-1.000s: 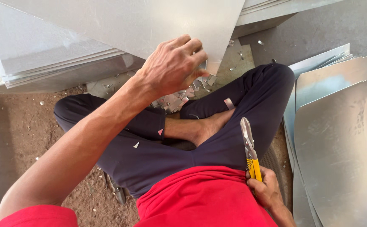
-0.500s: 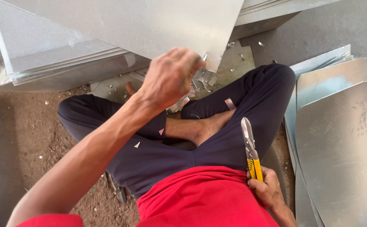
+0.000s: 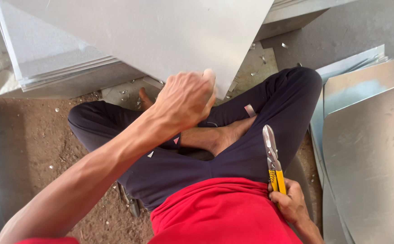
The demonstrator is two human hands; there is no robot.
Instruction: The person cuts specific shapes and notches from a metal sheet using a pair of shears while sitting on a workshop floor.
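Left hand: the left hand (image 3: 185, 99) is up at about 12 o'clock from the lap, fingers curled tight on the lower edge of the big grey metal sheet (image 3: 160, 31), thumb tip showing pale against it.
Sheet: it tilts across the top of the view, its near corner dipping to just above the crossed legs (image 3: 233, 153).
Right hand: the right hand (image 3: 289, 203) sits low at 5 o'clock beside the red shirt (image 3: 219, 212), wrapped closed around the yellow handles of the tin snips (image 3: 272, 158).
Snips: blades point up toward 12 o'clock, shut together, lying against the right thigh; well apart from the sheet.
Seat: the person sits cross-legged in dark trousers, one bare foot (image 3: 219, 135) tucked in the middle.
Left stack: flat sheets piled at 10 o'clock (image 3: 48, 58), edges stepped, just under the tilted sheet.
Right stack: more cut sheets fan out at 3 o'clock (image 3: 368, 135), shiny and overlapped, touching the right knee's side.
Ground: brown dirt floor (image 3: 25, 149) at 9 o'clock, speckled with small metal offcuts (image 3: 255, 72); more of these lie on a flat grey piece at 1 o'clock, near the sheet's corner.
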